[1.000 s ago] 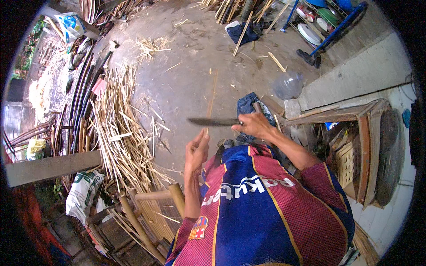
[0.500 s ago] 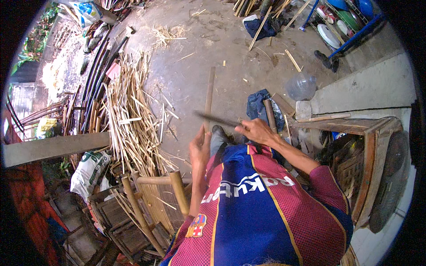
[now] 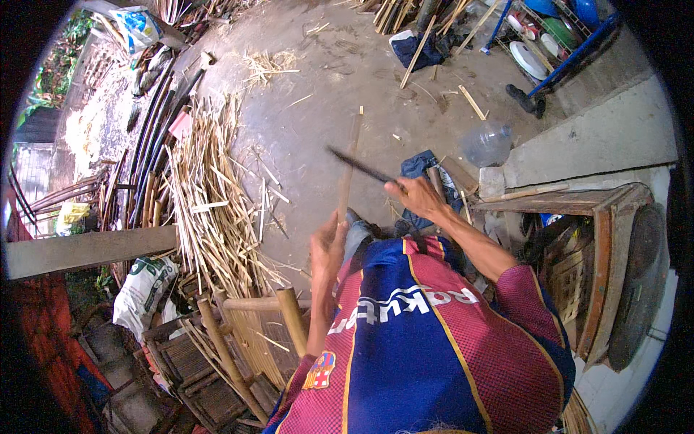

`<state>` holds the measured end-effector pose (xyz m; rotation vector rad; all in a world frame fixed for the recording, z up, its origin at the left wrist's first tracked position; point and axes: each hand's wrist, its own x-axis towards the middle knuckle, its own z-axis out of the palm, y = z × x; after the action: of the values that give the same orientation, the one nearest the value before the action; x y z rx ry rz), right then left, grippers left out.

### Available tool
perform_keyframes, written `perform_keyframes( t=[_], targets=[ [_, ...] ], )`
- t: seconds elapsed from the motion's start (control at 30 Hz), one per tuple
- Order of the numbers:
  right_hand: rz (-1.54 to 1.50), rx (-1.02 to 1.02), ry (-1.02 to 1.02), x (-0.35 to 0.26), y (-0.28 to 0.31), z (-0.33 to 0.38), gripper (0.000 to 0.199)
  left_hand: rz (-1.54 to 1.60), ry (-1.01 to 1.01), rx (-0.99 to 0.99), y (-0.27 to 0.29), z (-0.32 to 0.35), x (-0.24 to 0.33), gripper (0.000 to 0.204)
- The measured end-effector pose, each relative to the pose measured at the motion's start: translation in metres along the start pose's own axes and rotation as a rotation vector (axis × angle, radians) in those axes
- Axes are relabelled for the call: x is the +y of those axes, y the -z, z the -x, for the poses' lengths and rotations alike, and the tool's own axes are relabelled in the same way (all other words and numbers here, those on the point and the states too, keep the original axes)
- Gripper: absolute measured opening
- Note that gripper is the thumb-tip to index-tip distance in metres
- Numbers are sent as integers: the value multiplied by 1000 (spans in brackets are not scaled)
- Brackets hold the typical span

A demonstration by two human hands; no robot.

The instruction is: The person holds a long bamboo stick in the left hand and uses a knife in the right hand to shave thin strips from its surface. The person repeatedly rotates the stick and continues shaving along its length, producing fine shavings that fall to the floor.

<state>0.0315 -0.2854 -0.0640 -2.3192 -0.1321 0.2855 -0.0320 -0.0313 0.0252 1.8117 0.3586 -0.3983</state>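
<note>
My left hand [image 3: 327, 246] is closed round the near end of a long, flat bamboo strip [image 3: 355, 137]. The strip points away over the floor, leaning slightly right. A long dark-bladed knife [image 3: 372, 170] is gripped in my right hand [image 3: 418, 198], its handle mostly covered by the fingers. Its blade reaches up and left and crosses the strip about midway along. Whether the blade touches the strip, I cannot tell. Below the hands, part of my shoe and trouser leg shows.
Left of me lies a big heap of split bamboo strips [image 3: 210, 210]. A bamboo-framed piece [image 3: 292, 318] and a white sack [image 3: 144, 293] stand near my left arm. To the right are a dark blue cloth [image 3: 416, 165], a clear plastic jug [image 3: 487, 143] and a wooden frame [image 3: 602, 246].
The knife has moved away from my left hand, farther along the strip, and its blade now slants more steeply. The strip's far end has swung slightly right. Both hands keep their grips.
</note>
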Motion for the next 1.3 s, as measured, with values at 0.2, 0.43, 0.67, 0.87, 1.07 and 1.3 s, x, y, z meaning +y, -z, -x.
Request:
perform_keyframes(
  t=[0.2,0.43,0.67,0.87,1.07,1.3],
  targets=[
    [-35,104,-116,-2,-2,-26,73,-14,-75,13,6,6,-19,47],
    [-231,113,-401,55,-14,-59,78,0,18,2,11,15,-10,49],
    [-164,52,21,12,-16,-7,74,625,291,-167,14,7,-4,47],
    [74,-91,79,-5,-11,-4,69,807,324,-306,18,-8,-6,44],
    [203,-22,293,-10,-9,-8,66,797,306,-250,28,-17,-9,42],
    [273,-111,246,-16,11,-34,75,815,353,-252,25,-9,-7,45]
  ],
)
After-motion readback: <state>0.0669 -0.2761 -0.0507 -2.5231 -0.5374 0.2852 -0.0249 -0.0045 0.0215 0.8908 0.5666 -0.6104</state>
